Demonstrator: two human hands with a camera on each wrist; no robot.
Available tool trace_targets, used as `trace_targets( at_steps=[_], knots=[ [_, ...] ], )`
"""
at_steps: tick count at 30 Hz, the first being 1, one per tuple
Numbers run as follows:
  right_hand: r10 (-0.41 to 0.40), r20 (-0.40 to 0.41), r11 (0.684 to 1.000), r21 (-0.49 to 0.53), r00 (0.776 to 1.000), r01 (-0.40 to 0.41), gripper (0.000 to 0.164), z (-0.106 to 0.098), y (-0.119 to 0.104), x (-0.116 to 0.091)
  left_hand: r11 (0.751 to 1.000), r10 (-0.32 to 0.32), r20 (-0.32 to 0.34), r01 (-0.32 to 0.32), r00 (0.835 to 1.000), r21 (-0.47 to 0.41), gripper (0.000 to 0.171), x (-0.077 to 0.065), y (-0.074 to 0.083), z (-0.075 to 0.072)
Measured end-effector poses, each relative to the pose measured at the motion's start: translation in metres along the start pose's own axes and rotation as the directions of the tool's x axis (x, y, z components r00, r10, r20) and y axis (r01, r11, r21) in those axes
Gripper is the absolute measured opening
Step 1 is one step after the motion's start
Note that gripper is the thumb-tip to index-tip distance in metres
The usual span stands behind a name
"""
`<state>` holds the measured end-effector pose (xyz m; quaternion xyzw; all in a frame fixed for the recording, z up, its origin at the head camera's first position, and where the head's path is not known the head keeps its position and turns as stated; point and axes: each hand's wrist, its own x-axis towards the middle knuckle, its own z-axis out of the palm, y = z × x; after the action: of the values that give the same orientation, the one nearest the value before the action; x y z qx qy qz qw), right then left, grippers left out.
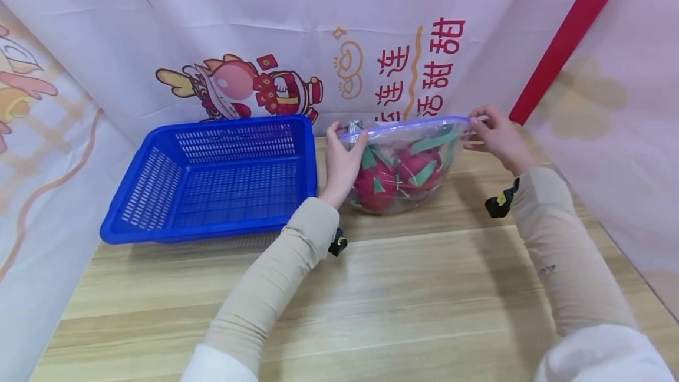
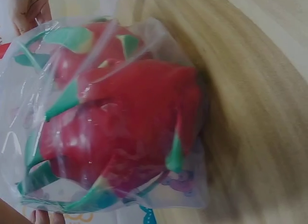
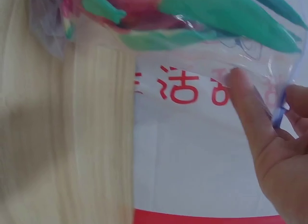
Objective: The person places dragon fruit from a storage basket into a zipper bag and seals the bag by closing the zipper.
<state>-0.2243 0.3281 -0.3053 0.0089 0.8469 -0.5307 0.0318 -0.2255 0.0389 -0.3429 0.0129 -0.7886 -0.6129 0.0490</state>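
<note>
A clear zip bag point(image 1: 411, 127) with a purple zip strip stands on the table, holding two red dragon fruits point(image 1: 375, 186) with green scales. The fruits look artificial. At the bag's left top corner my left hand point(image 1: 343, 161) pinches the rim between thumb and fingers. My right hand point(image 1: 501, 141) pinches the opposite end of the zip strip, and its thumb point(image 3: 245, 101) lies along the plastic in the right wrist view. In the left wrist view the bagged fruits point(image 2: 125, 123) fill the middle, with only a few left fingertips showing at the bottom edge.
Just left of the bag stands a blue plastic basket point(image 1: 239, 193) with slotted walls and nothing in it. Behind both hangs a white printed cloth point(image 1: 297, 22), and similar cloths close off the sides. The wooden table point(image 1: 371, 299) extends toward me.
</note>
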Motion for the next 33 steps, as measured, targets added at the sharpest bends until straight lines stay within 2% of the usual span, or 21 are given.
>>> trace_targets(
  at_steps=[3,8,14,17,21,27,30,33],
  knots=[
    [-0.005,-0.037,0.999,0.052,0.999,0.007,0.012,0.006,0.004,0.003,0.999,-0.027,0.015,0.028,1.000,-0.027,0.060,0.000,-0.004,-0.002],
    [0.007,-0.068,0.999,0.049,0.998,-0.004,0.017,0.008,0.007,0.005,0.999,-0.052,0.079,0.052,0.996,0.005,0.061,-0.001,-0.010,-0.004],
    [0.042,-0.086,0.996,0.077,0.995,-0.036,0.028,0.014,0.014,0.006,0.993,-0.118,0.130,0.114,0.984,0.031,0.069,0.001,-0.021,-0.003],
    [0.053,-0.039,0.997,0.062,0.998,-0.051,0.049,0.018,0.022,0.005,0.990,-0.136,0.135,0.132,0.981,0.038,0.070,0.002,-0.025,-0.001],
    [0.045,0.097,0.998,0.031,0.994,-0.048,0.081,0.022,0.031,0.001,0.988,-0.150,0.140,0.144,0.979,0.053,0.070,0.001,-0.027,0.000],
    [0.043,0.223,0.998,0.024,0.974,-0.050,0.075,0.029,0.032,-0.001,0.990,-0.139,0.151,0.134,0.979,0.040,0.070,0.001,-0.031,0.002],
    [0.068,0.240,0.998,-0.005,0.968,-0.069,0.080,0.034,0.031,0.001,0.991,-0.127,0.164,0.119,0.978,0.055,0.073,-0.001,-0.034,0.004],
    [0.094,0.222,0.995,-0.046,0.970,-0.086,0.087,0.041,0.031,0.003,0.989,-0.128,0.171,0.114,0.977,0.090,0.082,-0.003,-0.037,0.007]
  ],
)
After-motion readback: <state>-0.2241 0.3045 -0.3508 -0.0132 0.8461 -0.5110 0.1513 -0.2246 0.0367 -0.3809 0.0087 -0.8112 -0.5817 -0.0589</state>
